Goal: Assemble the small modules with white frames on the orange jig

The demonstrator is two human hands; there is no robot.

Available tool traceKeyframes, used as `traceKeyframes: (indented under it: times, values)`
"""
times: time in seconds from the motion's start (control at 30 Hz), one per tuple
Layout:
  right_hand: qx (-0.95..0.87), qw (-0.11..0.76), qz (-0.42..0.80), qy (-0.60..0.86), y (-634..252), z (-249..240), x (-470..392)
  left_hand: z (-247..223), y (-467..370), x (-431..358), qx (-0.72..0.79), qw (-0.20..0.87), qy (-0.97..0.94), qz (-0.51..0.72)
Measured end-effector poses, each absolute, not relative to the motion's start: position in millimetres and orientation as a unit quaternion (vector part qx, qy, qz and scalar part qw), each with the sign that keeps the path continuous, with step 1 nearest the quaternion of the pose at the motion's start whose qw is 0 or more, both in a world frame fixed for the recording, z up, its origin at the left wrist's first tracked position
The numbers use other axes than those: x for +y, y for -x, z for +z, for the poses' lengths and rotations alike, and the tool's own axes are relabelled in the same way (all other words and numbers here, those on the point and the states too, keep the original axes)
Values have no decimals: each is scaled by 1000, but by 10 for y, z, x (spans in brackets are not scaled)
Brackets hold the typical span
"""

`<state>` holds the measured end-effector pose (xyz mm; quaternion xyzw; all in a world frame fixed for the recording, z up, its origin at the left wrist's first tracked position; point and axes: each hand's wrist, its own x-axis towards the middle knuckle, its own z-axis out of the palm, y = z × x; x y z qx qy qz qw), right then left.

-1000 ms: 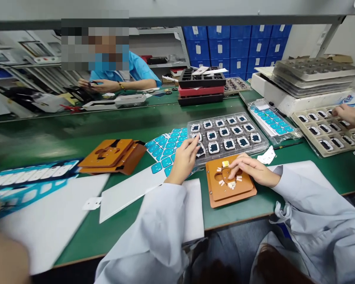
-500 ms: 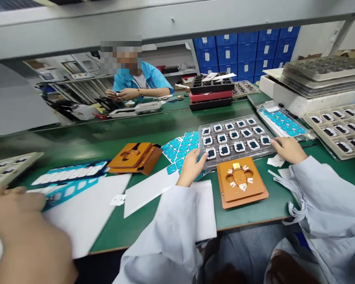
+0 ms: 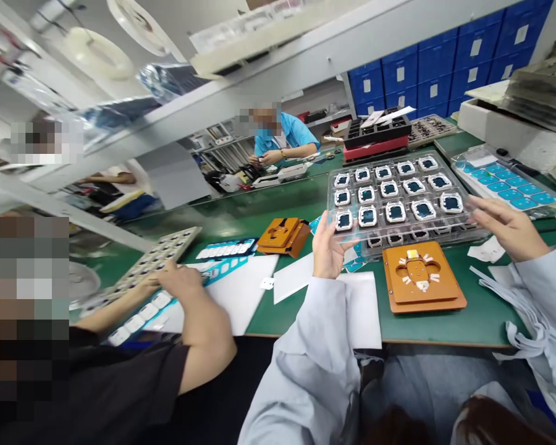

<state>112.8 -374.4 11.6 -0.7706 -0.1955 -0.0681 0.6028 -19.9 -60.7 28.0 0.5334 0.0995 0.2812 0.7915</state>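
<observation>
Lifted since the earlier frame, the clear tray (image 3: pixel 380 213) has come up off a lower tray (image 3: pixel 384 247), whose front row of parts now shows beneath it, and my view has tilted and swung left. I have the left hand (image 3: pixel 328 256) gripping the near left corner, and the right hand (image 3: pixel 514 232) pinching the right end with its fingers reaching inward; I cannot make out its thumb. The raised tray sits level enough that its white-framed parts (image 3: pixel 389 188) with dark middles stay in three rows of five. Just in front of the trays, the orange block (image 3: pixel 433 295) lies flat on the green tabletop (image 3: pixel 412 327), with small white slips around its hollow and a yellow pad at the far side. I see a white sheet (image 3: pixel 364 312) by the left forearm and torn paper (image 3: pixel 486 250) near the right hand. Farther left is a second orange block (image 3: pixel 278 235). To the right of the trays, blue stickers (image 3: pixel 509 185) lie in a plastic bag. At far left, a co-worker's hand (image 3: pixel 180 281) is at a beige tray (image 3: pixel 152 262); across the tabletop, a person in a blue shirt (image 3: pixel 299 133) handles something too small to tell.
</observation>
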Motion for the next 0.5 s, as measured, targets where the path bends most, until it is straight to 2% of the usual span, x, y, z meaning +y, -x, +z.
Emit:
traceKeyframes:
  times: [0.1, 0.27, 0.37, 0.5]
  values:
    - [-271, 606, -1, 748, -1007, 164, -3712, 421, 407, -417, 130, 804, -475, 334]
    - [-330, 597, 32, 730, -966, 164, -3704, 584, 771, 304, 221, 744, -453, 438]
    - [-362, 578, 31, 731, -981, 127, -3692, 655, 975, 736, 253, 695, -501, 449]
    - [-405, 560, 49, 721, -967, 97, -3652, 773, 1176, 1084, 237, 583, -656, 416]
